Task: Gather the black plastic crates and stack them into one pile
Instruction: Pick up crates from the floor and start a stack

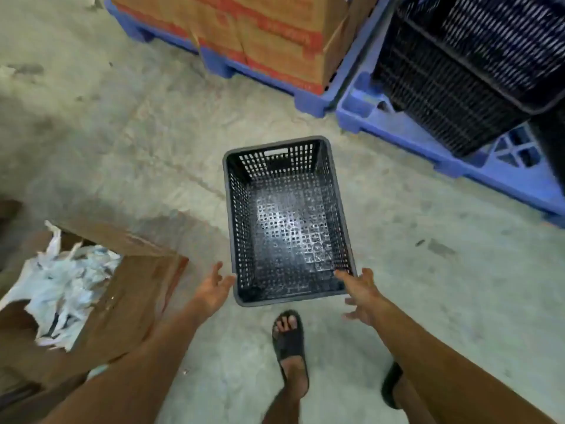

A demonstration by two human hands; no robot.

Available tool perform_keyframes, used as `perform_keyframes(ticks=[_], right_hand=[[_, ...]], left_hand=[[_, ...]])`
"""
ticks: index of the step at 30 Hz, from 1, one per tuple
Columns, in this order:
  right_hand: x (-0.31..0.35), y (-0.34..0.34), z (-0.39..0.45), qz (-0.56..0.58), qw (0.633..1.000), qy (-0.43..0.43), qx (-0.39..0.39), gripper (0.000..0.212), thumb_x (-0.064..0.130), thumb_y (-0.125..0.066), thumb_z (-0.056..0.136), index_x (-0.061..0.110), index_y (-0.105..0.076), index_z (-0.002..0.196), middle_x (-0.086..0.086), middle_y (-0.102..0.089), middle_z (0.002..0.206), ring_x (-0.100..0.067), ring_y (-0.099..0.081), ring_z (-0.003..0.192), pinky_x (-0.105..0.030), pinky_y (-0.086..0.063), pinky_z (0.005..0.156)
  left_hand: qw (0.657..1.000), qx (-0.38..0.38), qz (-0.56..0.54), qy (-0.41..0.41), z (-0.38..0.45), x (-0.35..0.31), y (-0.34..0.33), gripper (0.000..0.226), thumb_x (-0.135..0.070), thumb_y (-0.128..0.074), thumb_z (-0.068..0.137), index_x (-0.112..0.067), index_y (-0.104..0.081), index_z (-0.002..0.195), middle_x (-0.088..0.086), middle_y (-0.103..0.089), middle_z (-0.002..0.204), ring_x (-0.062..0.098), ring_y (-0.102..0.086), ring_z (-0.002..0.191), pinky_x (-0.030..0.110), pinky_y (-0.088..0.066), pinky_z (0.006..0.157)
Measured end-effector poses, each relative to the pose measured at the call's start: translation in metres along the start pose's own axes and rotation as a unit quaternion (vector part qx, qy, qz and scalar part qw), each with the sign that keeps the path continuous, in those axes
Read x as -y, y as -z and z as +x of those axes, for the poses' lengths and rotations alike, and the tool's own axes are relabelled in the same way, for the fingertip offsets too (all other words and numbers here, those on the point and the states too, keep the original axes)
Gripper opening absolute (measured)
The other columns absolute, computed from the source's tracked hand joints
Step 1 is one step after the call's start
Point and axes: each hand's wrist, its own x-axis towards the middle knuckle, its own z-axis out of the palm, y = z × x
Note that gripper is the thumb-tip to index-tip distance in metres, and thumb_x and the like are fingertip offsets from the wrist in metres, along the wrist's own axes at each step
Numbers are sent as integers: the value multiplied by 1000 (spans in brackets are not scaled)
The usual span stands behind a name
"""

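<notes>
From the head camera I see one black plastic crate (pixel 289 221) standing upright and empty on the concrete floor (pixel 137 142), right in front of my feet, its perforated bottom catching a glare. My left hand (pixel 212 290) is at the crate's near left corner, fingers (pixel 217 270) spread apart, closed on nothing; whether they touch the rim I cannot tell through the blur. My right hand (pixel 362 296) is at the near right corner, its fingers likewise apart, with one fingertip reaching over the rim into the crate. Up at the far right a stack of black crates (pixel 467 65) sits tilted on a blue pallet (pixel 406 130), well apart from the single crate. Beside it, cardboard cartons (pixel 260 32) with red print stand on a second blue pallet (pixel 305 101). To my left an open cardboard box (pixel 128 301) holds crumpled white paper (pixel 61 286). A black sandal (pixel 289 338) on one foot is planted just short of the crate's near edge.
</notes>
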Motion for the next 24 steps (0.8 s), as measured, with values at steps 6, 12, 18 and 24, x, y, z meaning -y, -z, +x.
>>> perform_keyframes(ticks=[6, 12, 18, 24], right_hand=[[-77, -19, 122, 165, 983, -78, -17, 74, 25, -71, 86, 24, -22, 141, -21, -39, 144, -45, -56, 115, -55, -56, 76], [-87, -17, 162, 318, 946, -61, -18, 52, -7, -51, 90, 12, -40, 137, -22, -55, 134, -46, -58, 115, -57, -51, 87], [-39, 90, 160, 287, 949, 17, -128, 38, -2, -53, 91, 15, -53, 124, -3, -67, 96, -21, -67, 82, -38, -58, 70], [14, 228, 184, 161, 947, 119, -251, 31, 6, -53, 91, 14, -57, 120, -15, -67, 115, -31, -65, 95, -48, -58, 79]], left_hand=[[998, 0, -32, 49, 116, 40, -59, 70, -17, -58, 95, -19, -20, 153, 18, -41, 150, 36, -46, 133, 47, -39, 109], [992, -96, -81, 14, 145, 53, -94, 46, 8, -54, 87, -9, -45, 129, 15, -61, 123, 29, -59, 106, 36, -51, 84], [996, 39, -75, 37, 95, 23, -157, 55, 9, -67, 75, -7, -52, 125, 9, -69, 107, 25, -68, 93, 37, -60, 71], [971, 122, -183, 89, 42, -37, -294, 27, 1, -61, 85, 4, -61, 111, 17, -75, 100, 25, -76, 76, 30, -60, 59]])
